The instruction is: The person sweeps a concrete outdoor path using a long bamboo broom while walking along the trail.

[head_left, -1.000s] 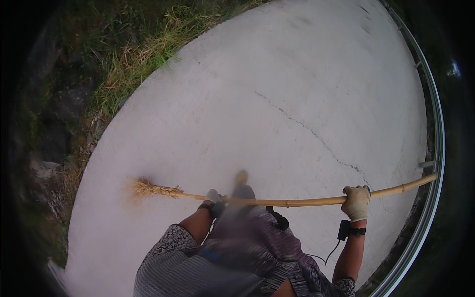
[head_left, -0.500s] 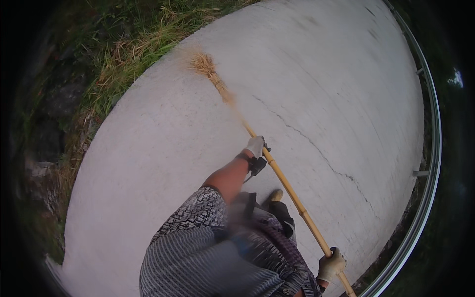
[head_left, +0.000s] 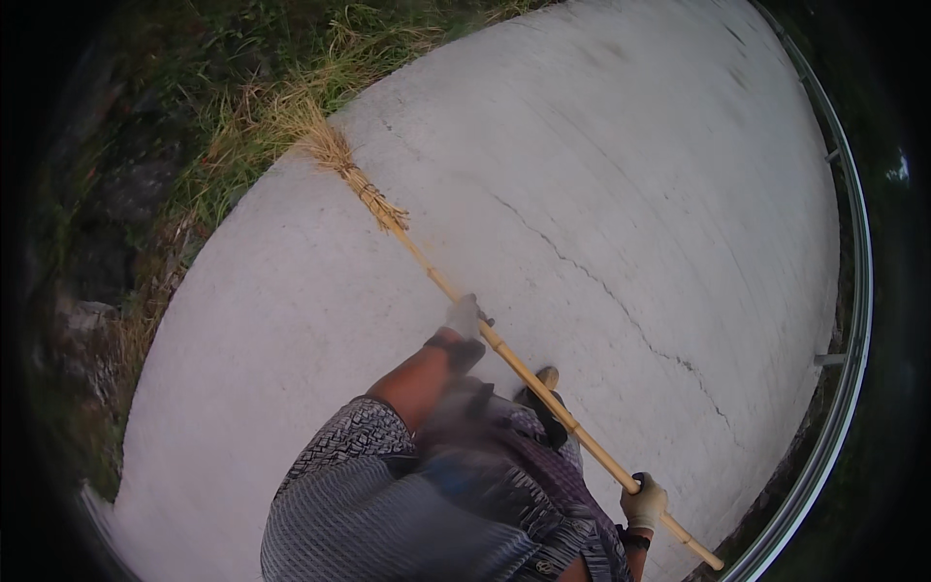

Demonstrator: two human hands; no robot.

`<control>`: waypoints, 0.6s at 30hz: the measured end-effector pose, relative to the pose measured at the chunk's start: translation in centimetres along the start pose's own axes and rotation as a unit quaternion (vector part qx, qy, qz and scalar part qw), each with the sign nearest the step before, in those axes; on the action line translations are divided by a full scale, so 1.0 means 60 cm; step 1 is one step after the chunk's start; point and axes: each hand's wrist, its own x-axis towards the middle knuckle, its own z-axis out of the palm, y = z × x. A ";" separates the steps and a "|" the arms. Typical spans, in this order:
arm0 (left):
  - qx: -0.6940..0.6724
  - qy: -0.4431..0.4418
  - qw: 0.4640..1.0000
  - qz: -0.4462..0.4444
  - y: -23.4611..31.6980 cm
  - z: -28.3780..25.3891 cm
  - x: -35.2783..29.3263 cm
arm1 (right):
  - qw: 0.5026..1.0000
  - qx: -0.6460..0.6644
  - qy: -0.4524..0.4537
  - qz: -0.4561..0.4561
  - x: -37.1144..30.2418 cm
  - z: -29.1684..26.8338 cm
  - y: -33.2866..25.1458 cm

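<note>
A long broom (head_left: 529,373) with a bamboo handle slants across the view from upper left to lower right. Its straw-coloured twig head (head_left: 335,155) lies at the left edge of the pavement, its tips against the grass. My left hand (head_left: 465,317), in a pale glove and slightly blurred, grips the handle around its middle. Lower down, my right hand (head_left: 644,501), also gloved, is wrapped round the handle near its butt end. That end sticks out past my right hand.
Grey concrete pavement (head_left: 272,320) with a long crack (head_left: 621,301) stretches under me. Grass (head_left: 233,126) and dark stones border it on the left. A metal guardrail (head_left: 853,378) curves along the right side. My shoe (head_left: 548,377) shows beside the handle.
The broom has swept to the left, its head moving from the pavement to the grass edge. Both hands keep their hold; my left hand has shifted left and toward me.
</note>
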 end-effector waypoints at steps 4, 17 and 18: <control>-0.034 0.103 0.994 0.000 0.043 -0.185 -0.003 | 0.995 -0.014 -0.084 -0.053 0.075 -0.021 -0.022; -0.187 0.283 0.939 -0.052 0.097 -0.570 -0.021 | 0.949 -0.149 -0.059 -0.272 0.256 -0.176 -0.351; -0.180 0.287 0.939 -0.056 0.093 -0.566 -0.024 | 0.947 -0.146 -0.057 -0.280 0.252 -0.185 -0.360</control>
